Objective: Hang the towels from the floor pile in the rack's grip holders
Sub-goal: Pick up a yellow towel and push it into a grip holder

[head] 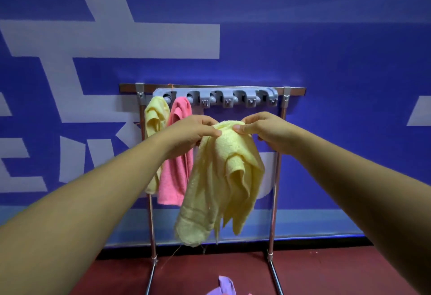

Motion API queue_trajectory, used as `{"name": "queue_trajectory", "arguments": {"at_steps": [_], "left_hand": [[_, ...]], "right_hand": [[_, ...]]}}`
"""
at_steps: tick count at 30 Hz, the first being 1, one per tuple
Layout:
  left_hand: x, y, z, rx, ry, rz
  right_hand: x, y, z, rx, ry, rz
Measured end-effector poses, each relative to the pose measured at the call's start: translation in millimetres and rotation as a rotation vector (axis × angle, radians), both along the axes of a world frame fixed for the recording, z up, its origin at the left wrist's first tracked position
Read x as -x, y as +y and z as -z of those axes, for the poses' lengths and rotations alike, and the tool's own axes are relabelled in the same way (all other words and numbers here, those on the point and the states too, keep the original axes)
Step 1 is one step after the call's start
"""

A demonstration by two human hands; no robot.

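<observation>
1. Progress check: two towels are up. A yellow towel [155, 117] hangs from the leftmost holder and a pink towel [175, 178] from the one next to it, both on the grey holder strip [217, 94] under the top bar of the rack [296, 90].
2. Number three is in hand right now. It's another yellow one, call it the held towel [224, 166], bunched at the top and drooping in folds in front of the rack, below the strip and not touching any holder.
3. Left hand [193, 132] and right hand [264, 129] sit close together at the top of it. The fingers [213, 132] on both sides are clamped on the bunched edge, thumbs on the near side, pinching the cloth.
4. Looks to me like the bunch is being shaped so it can be pushed up into a grip. The third holder [215, 99] is just above the hands and empty, so that's my guess for where it goes.
5. Left to do: I count three free holders on the right part of the strip, this one included.
6. The pile [224, 285] on the floor [326, 271] isn't finished. A purple towel pokes in at the bottom edge, with maybe a bit of pink beside it. Can't tell how many more are down there, it's cut off.
7. So roughly two of five done, third not yet hung.
</observation>
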State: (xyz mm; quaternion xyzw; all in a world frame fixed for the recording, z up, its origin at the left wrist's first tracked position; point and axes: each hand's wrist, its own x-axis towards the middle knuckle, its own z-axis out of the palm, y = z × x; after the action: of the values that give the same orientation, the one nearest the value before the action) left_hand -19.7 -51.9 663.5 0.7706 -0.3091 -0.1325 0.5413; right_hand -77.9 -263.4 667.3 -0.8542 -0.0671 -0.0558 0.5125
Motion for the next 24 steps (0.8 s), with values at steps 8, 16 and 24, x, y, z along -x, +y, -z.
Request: {"name": "queue_trajectory", "arguments": {"at_steps": [8, 16, 24], "left_hand": [[-78.3, -15.9, -40.9, -0.093, -0.192, -0.127], [-156.7, -17.7, -46.7, -0.495, -0.630, -0.327], [-208.4, -32.6, -46.9, -0.560, -0.703, -0.465]], "right_hand": [[-89.0, -11.4, -36.3, 0.157, -0.086, 0.151], [-160.0, 3.6, -49.7, 0.353, -0.100, 0.211], [-220.6, 21.0, -46.0, 0.327, -0.158, 0.425]]}}
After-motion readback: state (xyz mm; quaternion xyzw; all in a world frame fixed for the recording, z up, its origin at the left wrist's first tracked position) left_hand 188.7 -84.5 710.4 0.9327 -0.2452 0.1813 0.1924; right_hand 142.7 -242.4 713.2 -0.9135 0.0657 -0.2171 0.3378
